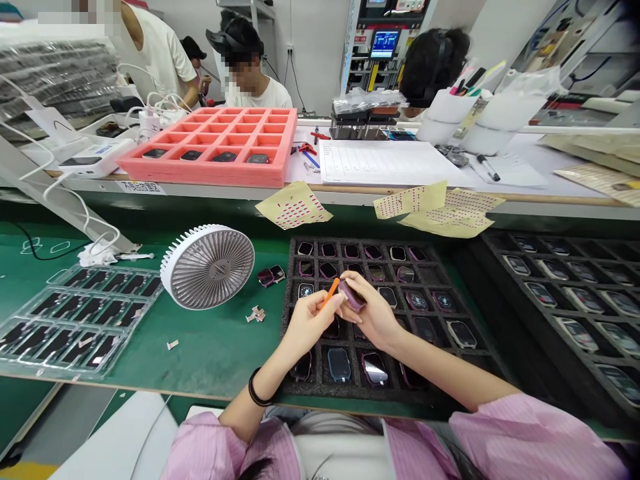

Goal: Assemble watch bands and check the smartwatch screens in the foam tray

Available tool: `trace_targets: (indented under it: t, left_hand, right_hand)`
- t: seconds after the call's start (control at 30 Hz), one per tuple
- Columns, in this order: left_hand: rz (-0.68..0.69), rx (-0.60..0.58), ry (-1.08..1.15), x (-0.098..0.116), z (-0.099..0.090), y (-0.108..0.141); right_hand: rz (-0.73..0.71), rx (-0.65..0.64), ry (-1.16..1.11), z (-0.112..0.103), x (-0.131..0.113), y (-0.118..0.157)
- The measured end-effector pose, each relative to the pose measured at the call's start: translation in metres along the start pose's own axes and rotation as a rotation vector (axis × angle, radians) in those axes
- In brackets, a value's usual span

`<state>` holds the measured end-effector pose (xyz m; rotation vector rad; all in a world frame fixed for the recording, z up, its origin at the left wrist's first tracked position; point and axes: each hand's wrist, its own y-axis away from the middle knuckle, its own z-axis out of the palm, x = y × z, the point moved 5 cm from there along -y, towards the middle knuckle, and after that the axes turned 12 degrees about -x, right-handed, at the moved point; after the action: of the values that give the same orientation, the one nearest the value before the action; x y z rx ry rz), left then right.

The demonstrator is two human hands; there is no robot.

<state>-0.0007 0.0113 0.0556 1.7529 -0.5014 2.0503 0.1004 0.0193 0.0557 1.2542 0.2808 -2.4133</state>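
My left hand (pixel 307 321) is closed around a thin orange stick-like tool (pixel 331 291), its tip at the edge of a purple watch case (pixel 353 297). The fingers of my right hand (pixel 376 313) wrap around that watch case and hold it tilted. Both hands are above a black foam tray (pixel 320 387), whose compartments hold several watches with dark screens, among them a blue-framed watch (pixel 339 365) and a silver-framed watch (pixel 461 335). The exact contact between tool and case is too small to tell.
A second black foam tray (pixel 550 327) with watches lies to the right. A white fan (pixel 209 267), two loose watch parts (pixel 271 275) and a clear plastic tray (pixel 75 320) stand left. On the shelf is a pink foam tray (pixel 210 172). Co-workers sit behind it.
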Motion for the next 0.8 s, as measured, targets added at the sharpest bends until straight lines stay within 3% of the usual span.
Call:
trace_targets:
  t: [0.13, 0.2, 0.33, 0.47, 0.57, 0.67, 0.8]
  left_hand:
    - [-0.019, 0.025, -0.014, -0.003, 0.001, -0.002]
    - [-0.042, 0.058, -0.083, -0.007, -0.010, 0.005]
    - [-0.096, 0.264, -0.457, -0.016, -0.061, 0.038]
    - [-0.237, 0.477, -0.763, -0.030, -0.112, 0.075]
    - [-0.393, 0.500, -0.924, -0.038, -0.127, 0.088]
    - [-0.522, 0.449, -1.013, -0.044, -0.129, 0.090]
    - [-0.600, 0.395, -1.073, -0.044, -0.130, 0.090]
  right_hand:
    - [-0.042, 0.008, 0.272, -0.009, 0.004, 0.003]
    - [-0.082, 0.051, 0.417, -0.029, -0.005, 0.004]
    - [-0.156, 0.330, 0.851, -0.112, -0.052, 0.015]
    - [-0.103, 0.632, 1.403, -0.207, -0.101, 0.038]
    - [0.023, 0.620, 1.619, -0.250, -0.107, 0.044]
    - [0.073, 0.546, 1.670, -0.263, -0.101, 0.045]
    - [0.032, 0.561, 1.800, -0.250, -0.097, 0.045]
